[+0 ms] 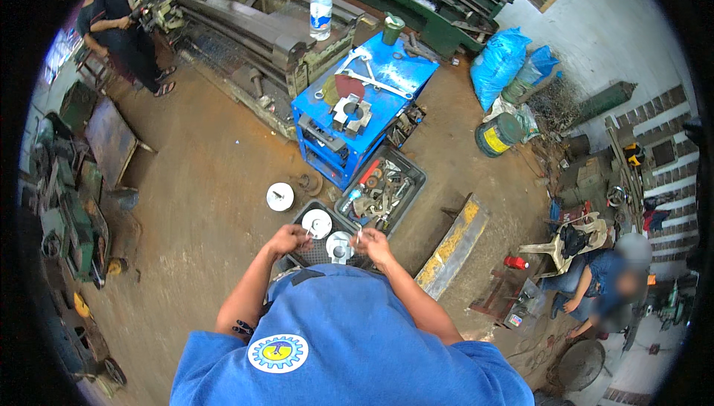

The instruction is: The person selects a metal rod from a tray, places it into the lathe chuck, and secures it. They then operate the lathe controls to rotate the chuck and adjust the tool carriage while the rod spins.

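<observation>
Metal discs: three round pale discs show; one lies alone on the dirt floor at, one sits in the dark crate at, and one lies just under the hands at.
Far left: green machines stand along the floor's edge, and a person in dark clothes stands by a long lathe.
Left hand: left hand is curled, fingers pressed together at the rim of the crate, near the middle disc; what it pinches, if anything, cannot be told.
Right hand: right hand is curled too, fingertips pinching a small thin piece I cannot identify, just beside the nearest disc.
Ahead: a blue metal cabinet carries tools, with a plastic water bottle on the lathe behind it.
Second tray: a dark tray of mixed tools lies right of the crate.
Right side: blue sacks, a green drum, and a seated person in blue.
</observation>
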Demonstrator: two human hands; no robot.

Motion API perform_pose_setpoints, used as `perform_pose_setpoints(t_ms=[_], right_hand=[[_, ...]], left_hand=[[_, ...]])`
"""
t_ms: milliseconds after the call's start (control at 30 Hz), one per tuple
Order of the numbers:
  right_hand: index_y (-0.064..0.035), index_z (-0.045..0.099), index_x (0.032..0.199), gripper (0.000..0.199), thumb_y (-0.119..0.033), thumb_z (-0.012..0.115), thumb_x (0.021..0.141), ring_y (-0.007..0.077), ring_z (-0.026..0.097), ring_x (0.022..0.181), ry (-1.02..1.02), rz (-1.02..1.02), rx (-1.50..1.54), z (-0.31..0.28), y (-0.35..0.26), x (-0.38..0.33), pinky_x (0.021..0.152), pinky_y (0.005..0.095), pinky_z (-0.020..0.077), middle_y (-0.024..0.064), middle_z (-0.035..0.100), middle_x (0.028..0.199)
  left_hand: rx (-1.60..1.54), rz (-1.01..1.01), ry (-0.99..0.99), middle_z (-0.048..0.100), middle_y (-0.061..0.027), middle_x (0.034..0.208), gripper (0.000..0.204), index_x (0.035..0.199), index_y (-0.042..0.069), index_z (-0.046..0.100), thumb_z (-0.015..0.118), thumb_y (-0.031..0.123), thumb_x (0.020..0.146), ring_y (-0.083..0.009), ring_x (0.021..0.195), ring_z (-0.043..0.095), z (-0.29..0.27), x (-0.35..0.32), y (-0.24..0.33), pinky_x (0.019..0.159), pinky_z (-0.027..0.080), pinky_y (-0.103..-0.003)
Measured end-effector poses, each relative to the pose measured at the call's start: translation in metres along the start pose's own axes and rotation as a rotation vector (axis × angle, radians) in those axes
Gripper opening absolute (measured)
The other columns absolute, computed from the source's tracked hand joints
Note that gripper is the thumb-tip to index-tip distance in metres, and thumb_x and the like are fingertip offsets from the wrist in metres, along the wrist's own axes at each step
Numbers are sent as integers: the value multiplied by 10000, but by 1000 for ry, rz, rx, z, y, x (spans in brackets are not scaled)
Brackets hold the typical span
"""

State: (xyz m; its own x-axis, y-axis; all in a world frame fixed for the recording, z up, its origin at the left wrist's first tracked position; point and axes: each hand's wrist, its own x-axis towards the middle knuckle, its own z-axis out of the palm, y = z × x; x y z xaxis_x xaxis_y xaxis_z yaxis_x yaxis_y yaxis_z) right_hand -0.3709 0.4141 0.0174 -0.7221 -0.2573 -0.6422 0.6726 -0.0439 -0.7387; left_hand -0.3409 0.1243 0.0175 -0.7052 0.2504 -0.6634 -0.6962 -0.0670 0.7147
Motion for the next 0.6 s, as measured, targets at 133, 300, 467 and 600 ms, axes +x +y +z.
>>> perform_pose_setpoints(t_ms=[133, 300, 467, 600], right_hand=[[-46, 514, 1112, 203, -202, 511, 982, 265, 630, 1047, -167, -198, 326, 44, -75, -26, 925, 419, 483, 166, 646, 1122], [-80, 594, 1045, 136, -179, 538, 969, 229, 618, 1045, -338, -473, 454, 83, -146, -56, 903, 381, 487, 124, 646, 1130], [-58, 611, 1057, 144, -134, 599, 935, 139, 578, 858, -261, -634, 374, 93, -176, -81, 766, 303, 482, 52, 630, 953], [11, 600, 1056, 172, -92, 623, 920, 114, 573, 841, -172, -692, 271, 95, -180, -98, 769, 246, 469, 62, 621, 961]], left_hand=[[-26, 207, -82, 668, -125, 986, 281, 1115, -18, 567, 631, 172, 919, -210, 917, 655, 39, -37, 79, 800, 557, -353], [-70, 460, -94, 675, -110, 977, 271, 1112, -22, 587, 619, 174, 928, -187, 893, 667, 78, -85, 150, 758, 535, -300], [-285, 479, -15, 685, -125, 949, 243, 1082, -29, 607, 623, 156, 926, -180, 844, 679, 95, -115, 175, 728, 550, -296], [-253, 576, 99, 690, -123, 910, 210, 1048, -34, 626, 637, 126, 913, -172, 825, 679, 103, -126, 179, 705, 547, -280]])
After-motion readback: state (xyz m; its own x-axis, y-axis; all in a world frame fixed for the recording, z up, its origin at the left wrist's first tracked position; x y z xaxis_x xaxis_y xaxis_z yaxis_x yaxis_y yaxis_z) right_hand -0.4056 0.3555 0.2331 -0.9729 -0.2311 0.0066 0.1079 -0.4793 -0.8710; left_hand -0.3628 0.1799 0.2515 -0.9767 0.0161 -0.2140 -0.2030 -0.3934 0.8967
